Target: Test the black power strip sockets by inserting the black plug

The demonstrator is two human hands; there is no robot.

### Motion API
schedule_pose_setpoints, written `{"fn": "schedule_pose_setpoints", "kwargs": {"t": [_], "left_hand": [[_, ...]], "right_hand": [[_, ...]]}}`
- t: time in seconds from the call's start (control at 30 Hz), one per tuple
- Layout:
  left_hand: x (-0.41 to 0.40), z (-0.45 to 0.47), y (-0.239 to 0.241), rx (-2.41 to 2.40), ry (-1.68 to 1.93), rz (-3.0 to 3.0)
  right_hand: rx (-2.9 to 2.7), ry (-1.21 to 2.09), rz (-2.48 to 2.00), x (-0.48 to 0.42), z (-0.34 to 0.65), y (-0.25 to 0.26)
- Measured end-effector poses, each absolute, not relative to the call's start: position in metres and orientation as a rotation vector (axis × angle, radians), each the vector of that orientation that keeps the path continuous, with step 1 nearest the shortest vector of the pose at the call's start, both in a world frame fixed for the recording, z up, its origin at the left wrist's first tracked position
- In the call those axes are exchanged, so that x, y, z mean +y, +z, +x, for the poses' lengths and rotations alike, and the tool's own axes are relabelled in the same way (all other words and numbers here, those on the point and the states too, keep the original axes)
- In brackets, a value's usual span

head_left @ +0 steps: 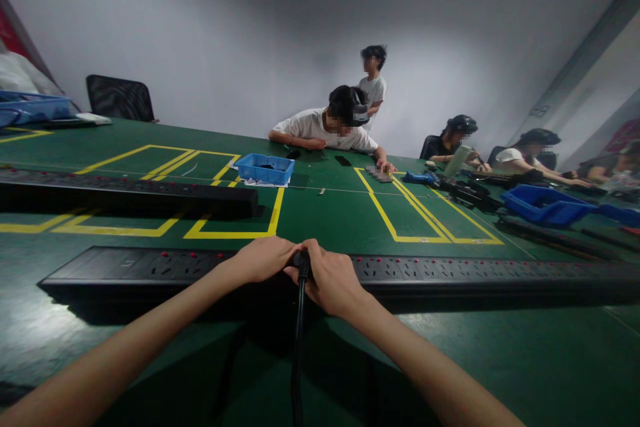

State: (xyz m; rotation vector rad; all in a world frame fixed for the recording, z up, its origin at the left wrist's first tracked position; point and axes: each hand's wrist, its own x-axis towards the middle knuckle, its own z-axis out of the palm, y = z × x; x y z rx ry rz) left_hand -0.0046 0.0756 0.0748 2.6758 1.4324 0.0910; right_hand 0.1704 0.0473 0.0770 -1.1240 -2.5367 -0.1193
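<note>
A long black power strip (450, 272) lies across the green table (500, 360) in front of me. My right hand (333, 280) is closed round a black plug (303, 261) at the strip's middle, its black cable (299, 347) running down toward me. My left hand (263, 259) rests on the strip right beside the plug, fingers curled and touching it.
A second black power strip (125, 192) lies further back on the left. A blue bin (265, 168) stands mid-table among yellow tape lines. Another blue bin (547, 205) sits at the right. Several people sit or stand at the far side. A black chair (120, 99) stands at back left.
</note>
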Motion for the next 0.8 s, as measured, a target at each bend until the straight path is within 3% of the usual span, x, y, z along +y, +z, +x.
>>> {"fn": "schedule_pose_setpoints", "kwargs": {"t": [0.8], "left_hand": [[0.0749, -0.0036, 0.0762, 1.460, 0.094, 2.629]], "right_hand": [[-2.567, -0.035, -1.099, 0.0472, 0.1726, 0.0781]]}}
